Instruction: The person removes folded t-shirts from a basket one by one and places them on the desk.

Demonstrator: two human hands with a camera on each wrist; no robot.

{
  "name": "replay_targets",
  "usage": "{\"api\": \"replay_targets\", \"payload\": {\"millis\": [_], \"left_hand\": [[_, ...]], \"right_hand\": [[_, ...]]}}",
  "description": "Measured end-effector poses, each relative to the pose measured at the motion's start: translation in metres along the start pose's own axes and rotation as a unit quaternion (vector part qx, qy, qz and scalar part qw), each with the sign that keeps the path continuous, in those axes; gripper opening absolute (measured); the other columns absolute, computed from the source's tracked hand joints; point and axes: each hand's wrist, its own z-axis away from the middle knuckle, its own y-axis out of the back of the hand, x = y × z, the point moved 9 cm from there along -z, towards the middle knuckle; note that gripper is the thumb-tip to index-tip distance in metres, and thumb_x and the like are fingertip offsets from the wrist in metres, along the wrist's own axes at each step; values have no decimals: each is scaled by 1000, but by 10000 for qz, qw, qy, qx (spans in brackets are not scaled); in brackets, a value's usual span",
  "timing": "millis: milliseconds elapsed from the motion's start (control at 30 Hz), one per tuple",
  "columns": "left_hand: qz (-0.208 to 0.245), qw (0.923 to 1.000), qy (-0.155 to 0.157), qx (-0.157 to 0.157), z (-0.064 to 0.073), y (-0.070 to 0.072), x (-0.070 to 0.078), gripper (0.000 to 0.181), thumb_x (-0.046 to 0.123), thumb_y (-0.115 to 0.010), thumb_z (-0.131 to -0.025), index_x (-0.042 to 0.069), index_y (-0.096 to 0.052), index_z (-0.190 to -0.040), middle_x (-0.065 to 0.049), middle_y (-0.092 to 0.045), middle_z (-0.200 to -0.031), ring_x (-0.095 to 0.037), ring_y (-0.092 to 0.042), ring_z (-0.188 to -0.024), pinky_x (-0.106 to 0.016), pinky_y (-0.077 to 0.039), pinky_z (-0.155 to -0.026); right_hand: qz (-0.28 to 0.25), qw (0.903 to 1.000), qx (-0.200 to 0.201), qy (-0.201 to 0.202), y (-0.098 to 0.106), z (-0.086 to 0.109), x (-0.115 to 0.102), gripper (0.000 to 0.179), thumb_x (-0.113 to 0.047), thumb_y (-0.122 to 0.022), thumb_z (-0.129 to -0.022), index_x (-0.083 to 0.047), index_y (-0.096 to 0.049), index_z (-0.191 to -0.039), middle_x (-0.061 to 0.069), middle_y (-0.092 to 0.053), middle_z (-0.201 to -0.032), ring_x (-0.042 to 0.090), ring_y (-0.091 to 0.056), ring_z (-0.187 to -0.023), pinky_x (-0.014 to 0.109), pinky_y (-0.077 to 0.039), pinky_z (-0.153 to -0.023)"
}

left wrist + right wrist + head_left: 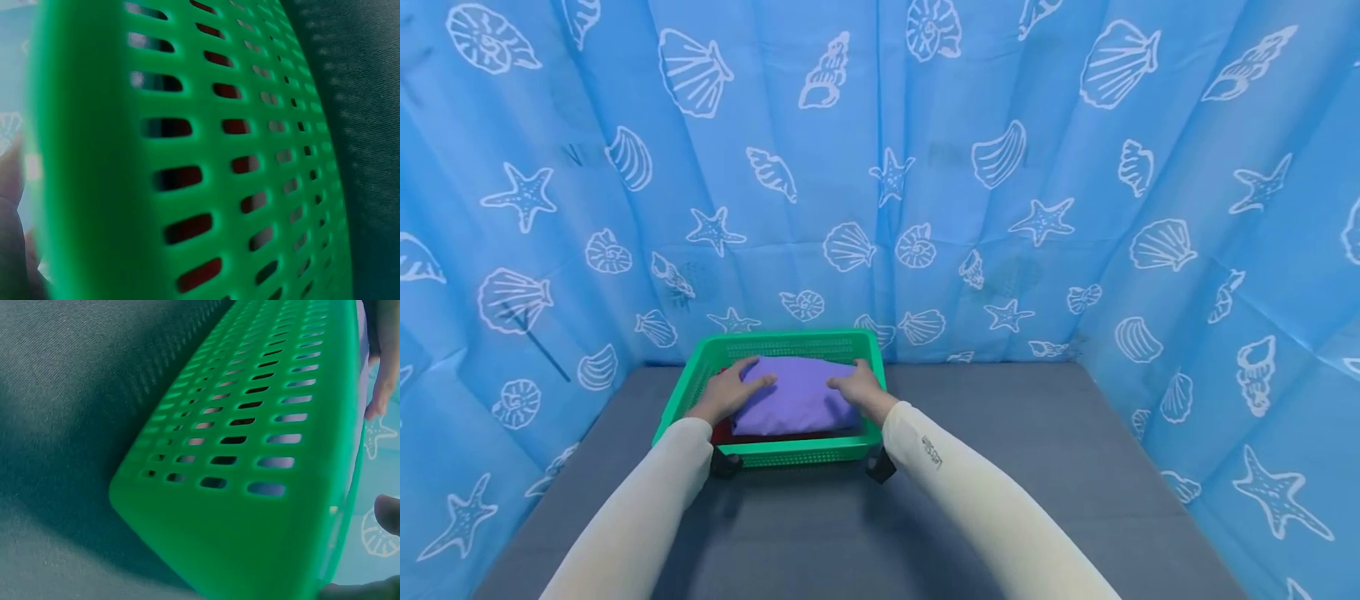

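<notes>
A folded purple cloth (pixel 797 398) lies in a green basket (pixel 805 455), on top of red cloth (pixel 722 432). My left hand (pixel 727 392) is at the purple cloth's left side, its thumb stretched out over the cloth. On the opposite side my right hand (pixel 861 388) reaches over the basket's right rim, thumb pointing inward above the cloth. Both hands have their fingers spread along the cloth's edges, partly hidden from the head camera. In the right wrist view, the right thumb (pixel 389 514) shows above the rim.
The basket stands on a grey table surface (pixel 1000 467), near its back edge. Behind it and on both sides hangs a blue curtain (pixel 940 208) printed with white shells and starfish. Black devices (pixel 881 467) sit under the wrists, close to the basket's front wall.
</notes>
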Motion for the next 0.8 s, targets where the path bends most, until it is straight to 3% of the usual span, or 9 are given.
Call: {"api": "replay_targets", "payload": {"millis": [267,400,633,800], "left_hand": [[124,9999,-15,111,-3,-2,-8,83,58,-58,-92,8,-33,-153,-30,-33,-153,-51,-33,-137,-62,-37,-106],[172,9998,-11,140,-5,-3,-12,83,58,-59,-91,9,-34,-153,-29,-33,-153,-51,-34,-137,-62,-37,-106],[229,9996,92,147,-5,-5,-18,84,59,-59,-90,9,-33,-153,-29,-33,-153,-50,-35,-136,-61,-38,-105],[340,9993,94,126,-8,-9,-22,85,59,-61,-89,11,-33,-154,-29,-33,-153,-51,-36,-136,-62,-38,-105]], "right_hand": [[-263,9992,52,-289,-3,-9,11,77,-16,-60,-97,5,-13,-154,26,-21,-158,44,-31,-141,53,-37,-110],[-222,9985,182,-457,-5,-13,16,72,-14,-58,-96,11,-18,-151,27,-27,-154,42,-32,-141,50,-36,-112],[-120,9970,517,-555,-5,-15,21,60,-11,-56,-93,15,-34,-142,29,-44,-141,39,-47,-126,45,-45,-98],[-352,9956,483,-729,-10,-20,32,65,-11,-58,-92,15,-30,-144,30,-39,-146,41,-39,-136,47,-37,-111]]}}
